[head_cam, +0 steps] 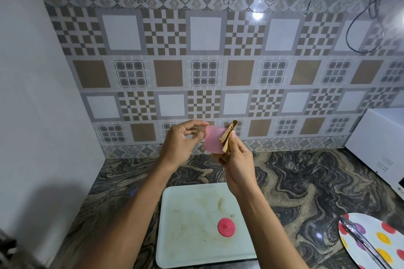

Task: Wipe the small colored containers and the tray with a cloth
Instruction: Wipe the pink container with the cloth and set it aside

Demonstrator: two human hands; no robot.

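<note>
Bottom centre: white tray (185,236) on the marble counter (295,181), brown smears on it, so prob. not wiped yet. A pink lid (226,227) lies on it, likely set aside so its container can be cleaned alone. Bottom right: dotted plate (376,223) w/ metal tongs (360,240).

Mid-frame, lifted above the tray: pink container (215,140). Left hand (185,135) pinches its left side w/ curled fingertips & thumb, steadying it. Right hand (236,159) grips a folded tan cloth (228,137), pressed to the container's right side, i.e. wiping its outside.

Right edge: white microwave (378,137). Behind: patterned tile wall.
</note>
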